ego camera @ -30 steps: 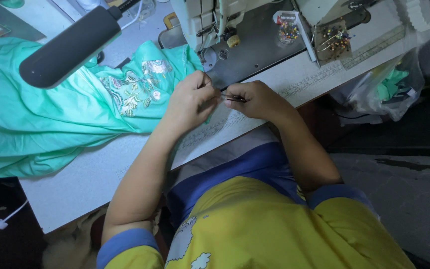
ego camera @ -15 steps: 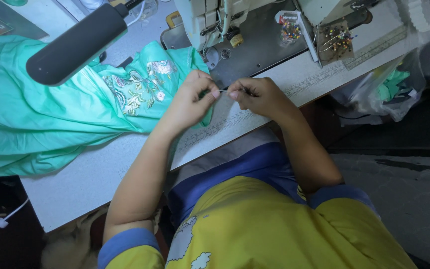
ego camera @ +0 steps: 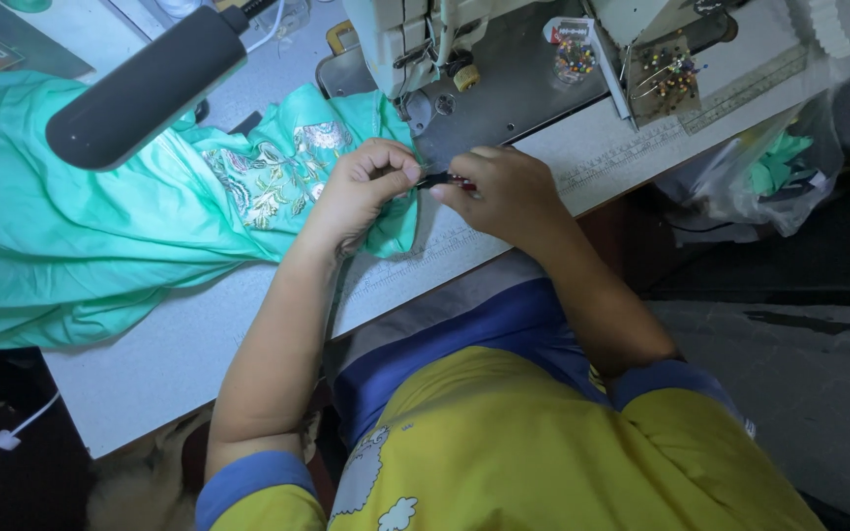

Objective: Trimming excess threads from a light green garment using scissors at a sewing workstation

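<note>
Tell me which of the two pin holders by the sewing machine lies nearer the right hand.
The small round clear pin box with coloured pin heads lies nearer the right hand. The flat square pad stuck with pins sits farther right, beside the ruler.

Bench (ego camera: 150, 364) runs across in front of the seated person. Sewing machine (ego camera: 464, 69) stands at the far middle of the bench. Cloth (ego camera: 100, 236) lies spread over the bench's left part, one end reaching up to the machine. Lamp head (ego camera: 145, 88) hangs over the cloth, left of the machine. Left hand (ego camera: 361, 187) rests on the cloth end; right hand (ego camera: 504, 192) just beside it to the right, a small tool (ego camera: 435, 180) between the two hands, in front of the machine. Pin holder (ego camera: 671, 79) sits right of the machine. Plastic bag (ego camera: 759, 172) hangs off the bench's right end.
</note>
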